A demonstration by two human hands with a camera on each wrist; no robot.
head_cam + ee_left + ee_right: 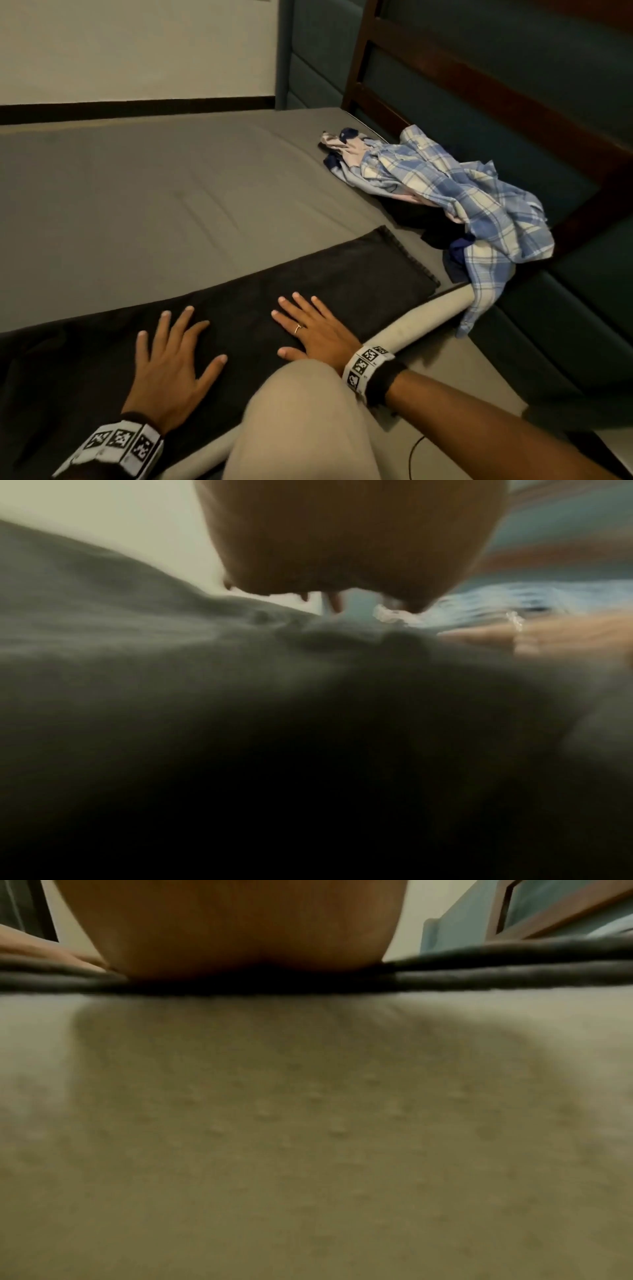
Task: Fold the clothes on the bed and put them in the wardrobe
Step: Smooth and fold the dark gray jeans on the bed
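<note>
Dark garment (308,284): both hands' fingers (178,325) flat, gripping nothing (head view); wrist views blurred.

Hand (349,539) on dark garment (171,669) (blurred).

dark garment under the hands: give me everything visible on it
The dark garment is charcoal to black, of matte woven-looking cloth, spread flat in a long band along the near edge of the bed. Its far end is squared off, with a stitched hem. The left hand and right hand both press flat on it, fingers spread. Its left end runs out of view.
</note>
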